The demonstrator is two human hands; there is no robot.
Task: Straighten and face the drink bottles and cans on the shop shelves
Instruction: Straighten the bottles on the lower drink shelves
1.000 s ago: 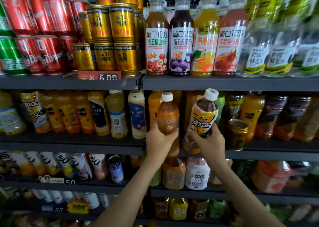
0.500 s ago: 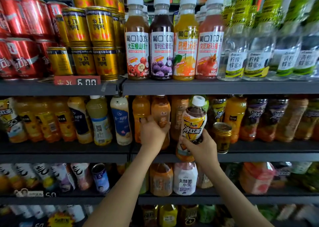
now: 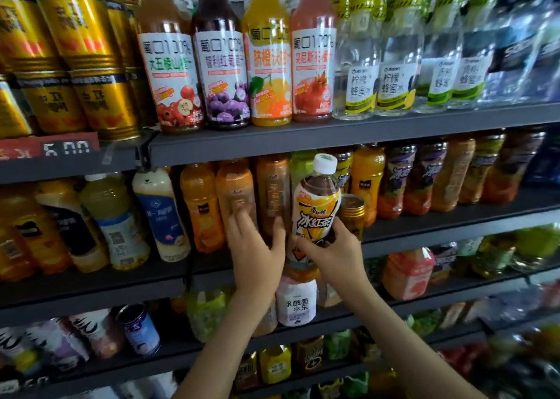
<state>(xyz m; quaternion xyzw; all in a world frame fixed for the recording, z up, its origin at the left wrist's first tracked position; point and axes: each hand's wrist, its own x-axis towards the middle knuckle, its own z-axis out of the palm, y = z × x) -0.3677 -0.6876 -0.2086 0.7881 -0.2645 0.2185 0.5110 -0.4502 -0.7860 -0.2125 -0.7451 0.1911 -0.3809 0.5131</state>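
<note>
My right hand [image 3: 335, 251] grips the lower body of an iced tea bottle [image 3: 316, 213] with a white cap and a yellow label, holding it slightly tilted in front of the middle shelf [image 3: 454, 225]. My left hand [image 3: 257, 247] wraps around the lower part of an orange-brown tea bottle [image 3: 238, 191], which stands back in its row beside a darker brown bottle [image 3: 272, 186]. A small gold can [image 3: 351, 213] stands just right of the iced tea bottle.
The top shelf [image 3: 333, 139] carries gold cans [image 3: 88, 65], juice bottles [image 3: 221, 65] and clear honey-water bottles [image 3: 394, 74]. Orange and purple drink bottles [image 3: 397, 180] fill the middle shelf. Lower shelves hold a yoghurt drink bottle [image 3: 297, 301] and a blue can [image 3: 141, 329].
My left hand has pushed the orange-brown bottle back into its row on the middle shelf. My right hand keeps the iced tea bottle. The camera has moved closer and to the right.
</note>
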